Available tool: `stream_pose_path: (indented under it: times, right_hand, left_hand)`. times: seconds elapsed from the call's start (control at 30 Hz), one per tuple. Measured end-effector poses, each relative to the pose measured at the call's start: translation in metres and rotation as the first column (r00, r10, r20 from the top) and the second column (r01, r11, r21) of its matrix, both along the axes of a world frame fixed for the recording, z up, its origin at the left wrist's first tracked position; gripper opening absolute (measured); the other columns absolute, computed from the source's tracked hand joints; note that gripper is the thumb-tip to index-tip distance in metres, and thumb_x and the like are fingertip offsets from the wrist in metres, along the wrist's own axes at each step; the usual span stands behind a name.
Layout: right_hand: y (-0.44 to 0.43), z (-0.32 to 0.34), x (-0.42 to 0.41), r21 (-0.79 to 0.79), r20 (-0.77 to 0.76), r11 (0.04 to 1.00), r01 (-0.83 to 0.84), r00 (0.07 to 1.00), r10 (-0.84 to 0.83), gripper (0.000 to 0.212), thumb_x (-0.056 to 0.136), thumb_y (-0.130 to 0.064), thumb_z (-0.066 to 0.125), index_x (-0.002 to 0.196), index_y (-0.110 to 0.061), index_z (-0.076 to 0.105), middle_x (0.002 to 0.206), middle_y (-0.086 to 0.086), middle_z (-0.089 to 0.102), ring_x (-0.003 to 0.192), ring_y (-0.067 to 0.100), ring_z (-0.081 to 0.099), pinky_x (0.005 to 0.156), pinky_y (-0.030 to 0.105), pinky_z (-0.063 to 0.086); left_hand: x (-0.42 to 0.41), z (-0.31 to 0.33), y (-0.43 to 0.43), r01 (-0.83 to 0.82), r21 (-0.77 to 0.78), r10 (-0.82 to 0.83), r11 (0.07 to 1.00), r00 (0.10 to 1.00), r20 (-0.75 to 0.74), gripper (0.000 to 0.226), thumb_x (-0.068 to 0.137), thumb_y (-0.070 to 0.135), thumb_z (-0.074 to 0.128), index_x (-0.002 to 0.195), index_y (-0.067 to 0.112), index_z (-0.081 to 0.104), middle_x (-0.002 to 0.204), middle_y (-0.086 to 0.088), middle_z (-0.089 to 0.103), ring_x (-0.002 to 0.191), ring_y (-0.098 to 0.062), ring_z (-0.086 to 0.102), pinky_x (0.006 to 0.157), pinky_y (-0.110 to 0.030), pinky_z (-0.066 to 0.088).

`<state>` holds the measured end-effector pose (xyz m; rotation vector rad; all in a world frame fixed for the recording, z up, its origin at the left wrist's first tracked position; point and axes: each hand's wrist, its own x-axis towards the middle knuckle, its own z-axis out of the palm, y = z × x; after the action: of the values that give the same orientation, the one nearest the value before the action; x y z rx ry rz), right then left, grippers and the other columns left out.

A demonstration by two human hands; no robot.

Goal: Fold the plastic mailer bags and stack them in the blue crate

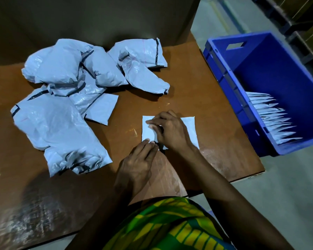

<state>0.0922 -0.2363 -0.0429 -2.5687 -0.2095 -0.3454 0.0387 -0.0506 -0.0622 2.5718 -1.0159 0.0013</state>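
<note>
The worktop [197,91] carried the loose stock. The blue crate [271,69] stood just beside its right edge, and a row of folded bags [273,118] leaned along the crate's near wall. A pile of unfolded mailer bags [65,91] covered the left and far parts of the worktop.

The mailer in work [189,127] lay flat near the front right corner, apart from the pile. The right hand [168,130] rested on it with fingers curled and appeared to pinch a turned-over flap at the mailer's left side. The left hand [135,165] lay with straight fingers, and its fingertips [148,141] pressed the mailer's near left corner onto the worktop.

Procedure, as judged:
- Hold the corner pinned so that the slick film cannot slide.
- Draw the flap over until the edges align.
- Press trapped air out toward the open side.
- Crease firmly before release, as the film was likely to spring open.
</note>
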Motion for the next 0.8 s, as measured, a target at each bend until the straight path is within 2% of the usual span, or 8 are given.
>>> stream_pose_path:
  times: [0.1,0.17,0.23,0.37,0.47,0.6,0.7,0.8]
  right_hand:
    - [0.006,-0.007,-0.002,0.029,-0.005,0.999,0.044,0.999,-0.044,0.022,0.098,-0.032,0.066,0.108,-0.022,0.083,0.099,-0.005,0.073,0.096,0.018,0.058,0.071,0.034,0.052]
    - [-0.003,-0.001,0.003,0.075,-0.077,0.996,0.038,0.997,-0.032,0.019,0.097,-0.029,0.070,0.109,-0.022,0.083,0.102,-0.005,0.075,0.100,0.018,0.058,0.075,0.038,0.054]
    - [-0.014,0.007,-0.001,0.113,-0.098,0.993,0.030,0.995,-0.018,0.018,0.097,-0.023,0.073,0.112,-0.019,0.082,0.108,-0.004,0.077,0.104,0.017,0.061,0.083,0.039,0.054]
    - [-0.035,0.018,-0.042,0.107,0.068,0.975,0.196,0.977,-0.204,0.015,0.092,-0.012,0.077,0.106,-0.013,0.082,0.102,0.001,0.077,0.098,0.021,0.066,0.083,0.024,0.049]
    - [-0.038,0.018,-0.076,0.101,0.077,0.951,0.292,0.951,-0.300,0.013,0.092,-0.011,0.075,0.103,-0.012,0.082,0.098,0.000,0.076,0.095,0.021,0.064,0.079,0.028,0.049]
    - [-0.041,0.005,-0.099,0.117,0.048,0.940,0.321,0.943,-0.328,0.018,0.090,-0.005,0.078,0.104,-0.015,0.082,0.102,-0.004,0.074,0.100,0.020,0.063,0.083,0.021,0.048]
    - [-0.040,0.007,-0.097,0.120,0.057,0.943,0.309,0.947,-0.318,0.018,0.092,-0.008,0.076,0.109,-0.012,0.081,0.105,-0.001,0.074,0.103,0.020,0.063,0.085,0.027,0.051]
    - [-0.031,0.004,-0.096,0.111,0.061,0.910,0.400,0.911,-0.408,0.017,0.092,-0.010,0.074,0.107,-0.012,0.080,0.104,-0.001,0.073,0.101,0.021,0.063,0.081,0.031,0.052]
  left_hand:
    - [0.001,0.006,-0.003,-0.021,-0.033,0.022,0.999,1.000,0.021,0.055,0.081,0.003,0.037,0.123,0.003,0.073,0.123,-0.012,0.069,0.120,-0.031,0.065,0.077,-0.038,0.063]
    - [0.005,0.013,-0.008,-0.047,-0.081,0.049,0.996,0.999,0.021,0.047,0.083,0.005,0.043,0.118,0.006,0.074,0.112,-0.009,0.067,0.109,-0.027,0.064,0.069,-0.038,0.060]
    - [0.014,0.021,-0.014,-0.084,-0.153,0.086,0.985,0.996,0.004,0.039,0.083,-0.002,0.053,0.115,0.007,0.074,0.104,-0.007,0.064,0.100,-0.024,0.060,0.069,-0.037,0.056]
    - [0.033,0.031,-0.037,-0.128,-0.183,0.129,0.975,0.992,-0.003,0.047,0.079,-0.011,0.069,0.123,0.005,0.071,0.113,-0.010,0.065,0.108,-0.026,0.057,0.081,-0.036,0.055]
    - [0.035,0.031,-0.054,-0.077,-0.160,0.081,0.984,0.997,0.019,0.045,0.078,-0.010,0.070,0.120,0.006,0.072,0.109,-0.009,0.064,0.104,-0.028,0.058,0.079,-0.039,0.055]
    - [0.026,0.019,-0.064,-0.072,-0.073,0.076,0.995,0.996,0.051,0.051,0.074,-0.003,0.073,0.122,0.010,0.072,0.117,-0.007,0.065,0.110,-0.028,0.057,0.090,-0.039,0.047]
    - [0.029,0.017,-0.063,-0.079,-0.057,0.081,0.995,0.996,0.031,0.048,0.078,-0.001,0.074,0.123,0.013,0.071,0.120,-0.004,0.064,0.111,-0.025,0.055,0.090,-0.038,0.048]
    - [0.035,0.025,-0.062,-0.059,-0.082,0.059,0.995,0.998,-0.002,0.044,0.082,-0.001,0.073,0.123,0.014,0.072,0.117,-0.002,0.065,0.110,-0.024,0.055,0.088,-0.037,0.049]
